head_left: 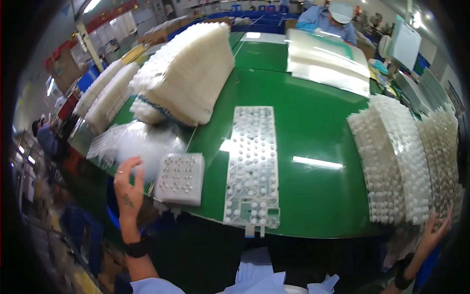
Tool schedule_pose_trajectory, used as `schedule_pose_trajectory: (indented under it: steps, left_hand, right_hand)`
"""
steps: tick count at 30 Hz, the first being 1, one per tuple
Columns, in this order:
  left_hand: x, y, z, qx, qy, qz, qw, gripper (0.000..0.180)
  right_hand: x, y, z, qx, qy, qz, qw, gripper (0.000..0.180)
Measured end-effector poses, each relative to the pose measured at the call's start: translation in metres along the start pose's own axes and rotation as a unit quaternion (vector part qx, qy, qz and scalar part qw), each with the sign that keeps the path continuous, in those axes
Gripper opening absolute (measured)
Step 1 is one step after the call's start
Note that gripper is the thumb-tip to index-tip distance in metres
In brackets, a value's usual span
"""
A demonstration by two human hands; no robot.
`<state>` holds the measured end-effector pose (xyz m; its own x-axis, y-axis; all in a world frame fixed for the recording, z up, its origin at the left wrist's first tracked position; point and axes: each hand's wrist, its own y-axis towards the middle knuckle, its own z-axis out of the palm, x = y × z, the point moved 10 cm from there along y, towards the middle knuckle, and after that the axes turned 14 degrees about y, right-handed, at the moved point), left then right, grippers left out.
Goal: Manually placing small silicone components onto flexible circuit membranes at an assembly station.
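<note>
My left hand [129,190] curves, thumb and fingers apart, holding nothing visible, near the studded white block [197,183] at the table's [318,201] front-left corner. My right hand [435,229] meets the dotted stacks [440,161] by the right edge; its grip I cannot tell. The single dotted sheet [252,164] reaches the front edge.

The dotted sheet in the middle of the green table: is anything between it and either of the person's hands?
Yes, on both sides. A square white block with metallic dots sits between the left hand and the dotted sheet. On the straight line from the right hand, the near ends of the studded stacks stand in between.
</note>
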<state>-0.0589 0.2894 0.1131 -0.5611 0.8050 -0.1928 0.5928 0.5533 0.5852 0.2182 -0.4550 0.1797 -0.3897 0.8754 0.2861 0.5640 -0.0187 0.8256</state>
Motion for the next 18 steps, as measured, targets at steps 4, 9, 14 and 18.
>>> schedule_pose_trajectory:
  steps: [4,9,14,18]
  left_hand:
    - [-0.059,-0.039,0.010,0.069,0.007,0.050,0.996,0.028]
    - [-0.082,-0.052,0.046,0.061,0.012,0.021,0.998,0.034]
    - [-0.057,-0.050,0.044,0.035,-0.154,-0.069,0.985,0.030]
    - [-0.123,-0.063,0.011,-0.022,-0.090,0.014,0.996,0.028]
  right_hand:
    - [0.122,-0.060,0.056,0.054,0.301,0.057,0.950,0.042]
    - [0.357,-0.177,0.138,0.558,0.471,-0.153,0.666,0.054]
    - [0.381,-0.214,0.169,0.592,0.418,-0.220,0.653,0.056]
    - [0.369,-0.203,0.176,0.576,0.454,-0.120,0.669,0.064]
